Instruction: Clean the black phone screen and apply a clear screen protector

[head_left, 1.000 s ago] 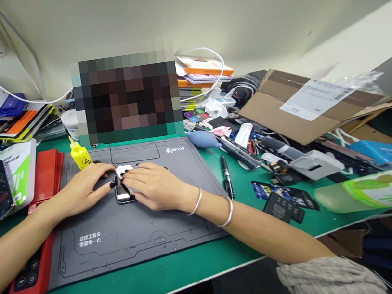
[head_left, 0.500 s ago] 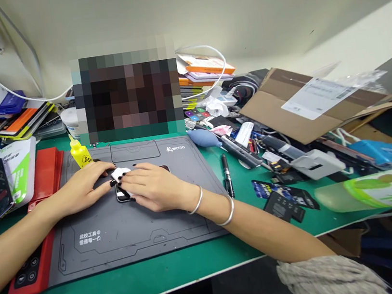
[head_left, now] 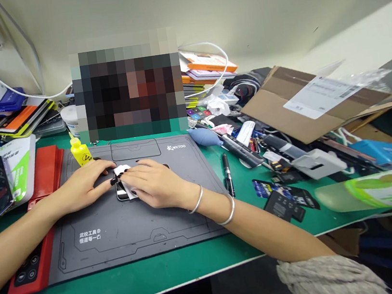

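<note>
A dark smartphone [head_left: 121,191] lies flat on the grey WKTOO work mat [head_left: 177,218], its upper part covered by a white cloth [head_left: 122,170]. My left hand [head_left: 83,184] comes in from the left, its dark-nailed fingertips holding the phone's left side and touching the cloth. My right hand [head_left: 152,185] lies over the cloth and the phone's right side, pressing them down. Both hands hide most of the phone, so I cannot tell which face is up.
A yellow bottle [head_left: 80,152] stands at the mat's back left edge, next to a red mat [head_left: 49,177]. A pixelated patch [head_left: 127,86] hides the area behind the mat. A black pen [head_left: 227,174] lies to the right, among tools, cards and a cardboard box [head_left: 306,102].
The white cloth has shifted slightly on the phone under my right fingers, and more of it shows below. My left hand stays almost still, and the view has tilted slightly.
</note>
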The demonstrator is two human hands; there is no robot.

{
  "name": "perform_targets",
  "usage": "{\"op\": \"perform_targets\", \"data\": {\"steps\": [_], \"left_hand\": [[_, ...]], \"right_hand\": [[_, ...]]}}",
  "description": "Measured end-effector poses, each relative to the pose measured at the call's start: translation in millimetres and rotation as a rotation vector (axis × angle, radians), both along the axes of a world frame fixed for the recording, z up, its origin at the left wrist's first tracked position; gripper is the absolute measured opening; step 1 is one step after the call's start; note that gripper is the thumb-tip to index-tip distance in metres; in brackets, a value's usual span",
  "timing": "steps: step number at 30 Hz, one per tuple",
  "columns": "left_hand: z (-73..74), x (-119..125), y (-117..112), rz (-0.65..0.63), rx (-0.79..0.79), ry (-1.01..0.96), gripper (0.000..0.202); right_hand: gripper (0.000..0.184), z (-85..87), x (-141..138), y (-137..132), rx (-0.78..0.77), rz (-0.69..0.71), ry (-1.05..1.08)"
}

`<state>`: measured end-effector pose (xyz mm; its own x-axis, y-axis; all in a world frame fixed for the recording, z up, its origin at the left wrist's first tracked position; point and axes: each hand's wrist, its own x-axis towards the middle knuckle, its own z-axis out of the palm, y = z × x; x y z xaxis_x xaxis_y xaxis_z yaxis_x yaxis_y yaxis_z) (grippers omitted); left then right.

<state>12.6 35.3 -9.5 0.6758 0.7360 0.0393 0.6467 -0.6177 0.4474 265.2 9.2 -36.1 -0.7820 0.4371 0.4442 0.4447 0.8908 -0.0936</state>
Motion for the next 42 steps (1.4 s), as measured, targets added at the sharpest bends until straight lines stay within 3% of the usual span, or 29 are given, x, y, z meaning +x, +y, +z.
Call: {"op": "perform_targets", "data": {"steps": [3,10,17,23,30,34,36,42], "left_hand": [[-0.7,-1,0,0.013,0.000,0.014,0.052],[-1.0,-1,0,-0.001,0.003,-0.003,0.049],[0.0,-1,0,0.009,-0.002,0.009,0.051],[-0.5,-2,0,0.001,0.009,-0.003,0.051],[-0.2,-1,0,0.005,-0.001,0.006,0.051],[0.0,-1,0,0.002,0.003,-0.004,0.050],[0.1,0,1,-0.004,0.011,-0.014,0.049],[-0.8,-1,1,0.002,0.003,0.005,0.050]], "right_hand": [[0.025,1.2,3,0,0.008,-0.032,0.019],[0.025,-3.0,1,1,0.007,0.166,0.015],[0.027,-1.8,5,2,0.037,-0.016,0.055],[0.030,1.8,2,0,0.022,0.216,-0.010],[0.035,4.8,3,-1,-0.021,0.020,-0.077],[0.037,6.8,3,-2,-0.029,0.170,-0.095],[0.038,6.3,0,-3,-0.029,0.181,-0.117],[0.033,3.5,1,-2,-0.001,-0.036,-0.092]]}}
